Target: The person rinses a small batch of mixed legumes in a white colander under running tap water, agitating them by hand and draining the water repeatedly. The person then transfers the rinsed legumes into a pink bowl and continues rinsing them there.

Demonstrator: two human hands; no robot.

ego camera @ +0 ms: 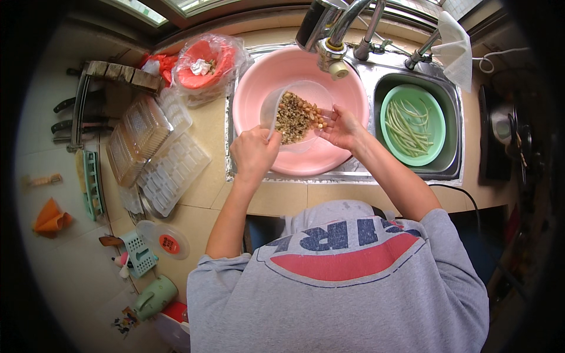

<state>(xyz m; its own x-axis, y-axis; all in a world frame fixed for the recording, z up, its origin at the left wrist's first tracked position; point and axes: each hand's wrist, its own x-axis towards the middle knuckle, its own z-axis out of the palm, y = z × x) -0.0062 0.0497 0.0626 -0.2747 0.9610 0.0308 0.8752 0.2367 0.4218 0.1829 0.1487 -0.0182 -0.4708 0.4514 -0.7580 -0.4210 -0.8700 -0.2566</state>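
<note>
My left hand (254,152) grips the near-left rim of a translucent plastic basket (268,106). The basket is tilted inside a large pink plastic basin (251,84). A mix of grains (291,120) lies in it, brown and dark with pale bits. Larger tan nuts or beans (314,115) are gathered on its right side. My right hand (342,129) is there, palm turned up and fingers apart, with the fingertips against these pieces. Whether any piece rests on the fingers is hard to tell.
Above the basin hangs a faucet (337,66). A green bowl (435,154) of long green stems (408,130) stands in the right sink basin (452,165). Left are a bag-lined red container (187,79), clear plastic boxes (145,117), white trays (172,176) and racked knives (66,103).
</note>
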